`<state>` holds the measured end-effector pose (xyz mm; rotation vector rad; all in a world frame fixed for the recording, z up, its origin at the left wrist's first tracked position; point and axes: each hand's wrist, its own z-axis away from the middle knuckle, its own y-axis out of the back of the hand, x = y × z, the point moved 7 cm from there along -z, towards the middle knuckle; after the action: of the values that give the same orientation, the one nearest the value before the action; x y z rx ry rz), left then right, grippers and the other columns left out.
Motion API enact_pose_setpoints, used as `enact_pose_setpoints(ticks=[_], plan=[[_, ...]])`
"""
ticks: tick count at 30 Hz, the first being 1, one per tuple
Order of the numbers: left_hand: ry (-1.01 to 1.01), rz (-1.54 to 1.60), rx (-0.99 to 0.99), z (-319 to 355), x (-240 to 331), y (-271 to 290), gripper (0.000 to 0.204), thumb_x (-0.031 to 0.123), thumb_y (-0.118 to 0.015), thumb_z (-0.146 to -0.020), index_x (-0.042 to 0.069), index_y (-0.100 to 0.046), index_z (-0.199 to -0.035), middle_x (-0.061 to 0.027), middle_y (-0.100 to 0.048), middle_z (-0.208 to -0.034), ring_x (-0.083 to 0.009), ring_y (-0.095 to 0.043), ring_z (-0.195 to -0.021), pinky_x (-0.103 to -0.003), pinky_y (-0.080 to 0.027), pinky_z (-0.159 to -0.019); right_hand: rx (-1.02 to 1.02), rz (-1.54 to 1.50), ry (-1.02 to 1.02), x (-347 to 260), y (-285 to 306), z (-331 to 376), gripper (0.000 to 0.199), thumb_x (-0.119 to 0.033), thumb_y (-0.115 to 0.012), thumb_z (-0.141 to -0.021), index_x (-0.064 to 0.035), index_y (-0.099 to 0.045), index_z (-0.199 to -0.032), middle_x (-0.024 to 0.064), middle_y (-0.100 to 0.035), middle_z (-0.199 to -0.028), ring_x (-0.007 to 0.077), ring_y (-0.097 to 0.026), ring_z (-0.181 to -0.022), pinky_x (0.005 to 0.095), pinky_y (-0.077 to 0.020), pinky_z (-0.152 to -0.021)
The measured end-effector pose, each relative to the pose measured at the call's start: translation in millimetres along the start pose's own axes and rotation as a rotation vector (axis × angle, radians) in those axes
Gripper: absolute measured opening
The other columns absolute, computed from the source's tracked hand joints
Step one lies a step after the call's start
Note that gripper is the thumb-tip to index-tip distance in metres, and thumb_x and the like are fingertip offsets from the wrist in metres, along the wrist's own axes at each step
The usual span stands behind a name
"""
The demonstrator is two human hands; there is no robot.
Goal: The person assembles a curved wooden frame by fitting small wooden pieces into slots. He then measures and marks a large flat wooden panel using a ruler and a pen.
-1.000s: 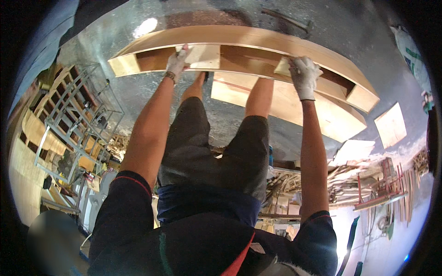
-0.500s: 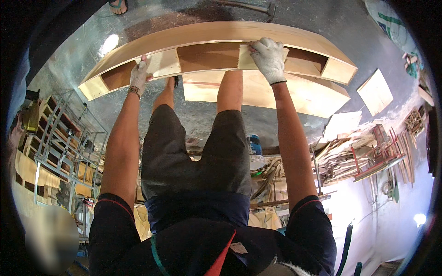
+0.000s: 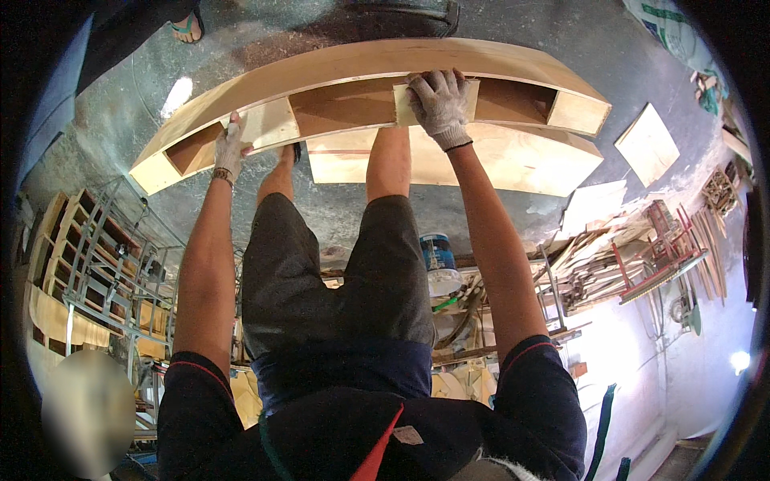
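Observation:
A long plywood box (image 3: pixel 353 70) with open compartments along its near side spans the upper middle of the view, held out in front of my legs. My left hand (image 3: pixel 229 150), in a pale work glove, is closed on its near edge beside a light panel, thumb on top. Farther right, my right hand (image 3: pixel 441 104), also gloved, is wrapped over the near edge at another light panel (image 3: pixel 407 104). Its fingertips are partly hidden inside the box. Below and behind the box, a second plywood piece (image 3: pixel 481 160) lies near the floor by my feet.
Loose plywood sheets (image 3: pixel 646 152) lie on the grey floor to the right. A blue-and-white bucket (image 3: pixel 437 255) stands behind my legs. Scrap wood (image 3: pixel 573 268) is piled at right, metal racks (image 3: pixel 112 264) stand at left. Another person's sandalled foot (image 3: pixel 187 29) shows at far left.
The box has shifted a little left, its left end moving nearer to me. Both hands went with it, the right sliding left along the edge. The other person's foot has come closer.

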<state>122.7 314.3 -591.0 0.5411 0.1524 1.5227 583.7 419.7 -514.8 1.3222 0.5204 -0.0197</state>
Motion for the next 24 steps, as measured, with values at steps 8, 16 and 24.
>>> enact_pose_setpoints(ticks=[8,16,24], plan=[[-0.035,0.008,-0.032,5.3,4.4,-3.3,0.086,0.078,-0.059,-0.085,0.003,-0.057,-0.125,-0.0061,-0.061,-0.102,-0.0148,-0.061,-0.073,-0.028,-0.044,-0.055,-0.149,-0.058,-0.032,2.9,7.4,-9.7,0.039,-0.037,-0.072,-0.087,-0.0116,-0.064,-0.116,0.0097,-0.062,-0.116,0.031,-0.057,-0.113,0.0478,-0.0427,-0.095],[0.002,-0.029,-0.028,4.0,1.2,1.5,0.084,0.078,-0.062,-0.083,0.002,-0.06,-0.119,-0.0036,-0.063,-0.092,-0.0138,-0.063,-0.068,-0.025,-0.048,-0.054,-0.332,-0.418,-0.204,48.7,34.5,9.9,0.027,-0.025,-0.067,-0.093,-0.0011,-0.066,-0.106,0.013,-0.069,-0.092,0.0329,-0.066,-0.081,0.0418,-0.0526,-0.074],[-0.073,-0.006,0.008,2.5,2.7,1.4,0.087,0.081,-0.061,-0.081,0.002,-0.058,-0.116,-0.0041,-0.06,-0.084,-0.0136,-0.061,-0.066,-0.026,-0.046,-0.055,0.293,-1.19,-1.046,103.8,17.3,141.4,0.031,-0.015,-0.071,-0.094,0.0007,-0.057,-0.116,0.0045,-0.066,-0.083,0.0105,-0.056,-0.071,0.0252,-0.0448,-0.062]])
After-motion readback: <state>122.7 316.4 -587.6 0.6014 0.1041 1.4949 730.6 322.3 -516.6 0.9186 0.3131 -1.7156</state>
